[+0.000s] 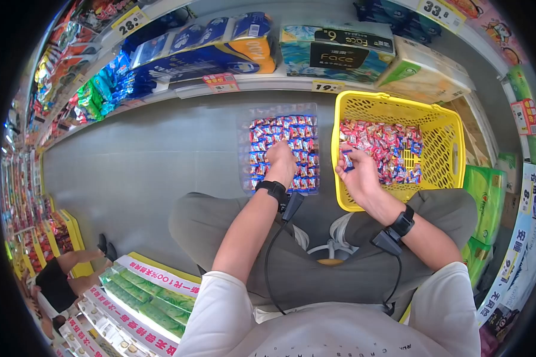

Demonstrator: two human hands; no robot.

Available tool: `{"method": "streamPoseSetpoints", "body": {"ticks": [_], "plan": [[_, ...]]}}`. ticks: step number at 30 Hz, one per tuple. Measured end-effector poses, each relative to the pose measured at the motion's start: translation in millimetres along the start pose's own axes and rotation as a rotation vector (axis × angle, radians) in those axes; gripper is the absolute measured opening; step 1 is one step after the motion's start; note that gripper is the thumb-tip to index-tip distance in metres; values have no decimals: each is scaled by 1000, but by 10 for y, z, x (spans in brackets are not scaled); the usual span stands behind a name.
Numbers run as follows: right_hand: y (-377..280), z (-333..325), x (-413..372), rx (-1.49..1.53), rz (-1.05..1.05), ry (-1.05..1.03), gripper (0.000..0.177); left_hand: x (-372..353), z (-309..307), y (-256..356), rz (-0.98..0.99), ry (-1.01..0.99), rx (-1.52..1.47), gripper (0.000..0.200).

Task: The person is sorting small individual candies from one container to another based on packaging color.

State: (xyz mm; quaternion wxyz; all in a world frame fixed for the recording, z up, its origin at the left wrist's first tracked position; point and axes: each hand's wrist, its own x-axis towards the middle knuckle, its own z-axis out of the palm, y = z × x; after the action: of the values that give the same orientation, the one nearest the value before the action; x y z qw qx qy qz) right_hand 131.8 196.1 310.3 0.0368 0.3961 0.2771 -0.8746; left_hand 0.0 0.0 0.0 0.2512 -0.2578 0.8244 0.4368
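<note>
On the floor lies a clear tray [311, 109] with rows of small blue and red wrapped candies. My left hand [281, 159] is over the middle of these rows, fingers curled together at the candies; what they pinch, if anything, is hidden. To the right stands a yellow basket [446, 143] holding many loose pink, red and blue wrapped candies [375, 140]. My right hand [360, 173] is over the basket's left side, its thumb and fingers closed on a blue and red wrapped candy [347, 159].
Shelves with tissue packs [338, 53] run behind the tray and basket. Green packs [483, 202] stand at the right. A display of green packs [155, 291] is at the lower left, and another person [62, 276] is beyond it. My folded legs are close to the tray and basket.
</note>
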Motion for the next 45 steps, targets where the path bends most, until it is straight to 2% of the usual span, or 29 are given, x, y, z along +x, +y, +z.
{"method": "streamPoseSetpoints", "body": {"ticks": [2,3,4,5,6,8,12,15,19,22,25,28,30,33,36,37,39,41,45], "plan": [[-7,117,-21,-36,-52,-74,31,-1494,-776,1463,-397,-169,-760,17],[-75,321,107,-19,-99,-145,31,-1504,-888,1881,-294,-220,-776,14],[-67,192,-276,-114,-71,-6,25,-2033,-803,1734,-345,-342,-724,16],[-104,319,-176,-176,-122,6,19,-2142,-923,1993,-240,-440,-684,17],[-95,344,-121,-209,-162,44,17,-2249,-982,2084,-220,-439,-686,17],[-82,243,-124,-244,-168,64,18,-2512,-1040,2076,-56,-602,-590,18],[-71,219,-172,-197,-188,61,22,-2798,-1096,1981,-19,-747,-568,24],[-63,264,-199,-213,-240,88,21,-2933,-1061,1886,8,-767,-556,21],[-97,252,-200,-278,-257,103,18,-2878,-1047,1875,-10,-664,-667,18],[-119,289,-274,-266,-144,99,16,-2777,-1051,1892,7,-608,-783,15],[-137,336,-334,-361,-20,86,16,-2759,-1046,1876,11,-547,-757,14],[-139,349,-332,-294,-42,181,17,-2749,-1037,1824,24,-587,-696,12],[-171,300,-296,-500,-81,37,20,-2753,-1026,1803,29,-607,-665,12],[-165,294,-311,-623,-94,66,23,-2794,-1037,1804,23,-645,-671,14],[-99,264,-261,-553,-116,117,23,-2837,-1068,1852,-50,-604,-782,19],[-81,258,-232,-557,-116,114,23,-2843,-1072,1859,-65,-638,-755,21],[-43,236,-209,-375,-168,142,22,-2875,-1070,1845,-82,-669,-721,22],[-59,216,-211,-416,-182,118,25,-2906,-1044,1816,-85,-747,-675,22],[-17,194,-182,-327,-163,148,17,-2861,-973,1734,-68,-696,-658,20]]}}
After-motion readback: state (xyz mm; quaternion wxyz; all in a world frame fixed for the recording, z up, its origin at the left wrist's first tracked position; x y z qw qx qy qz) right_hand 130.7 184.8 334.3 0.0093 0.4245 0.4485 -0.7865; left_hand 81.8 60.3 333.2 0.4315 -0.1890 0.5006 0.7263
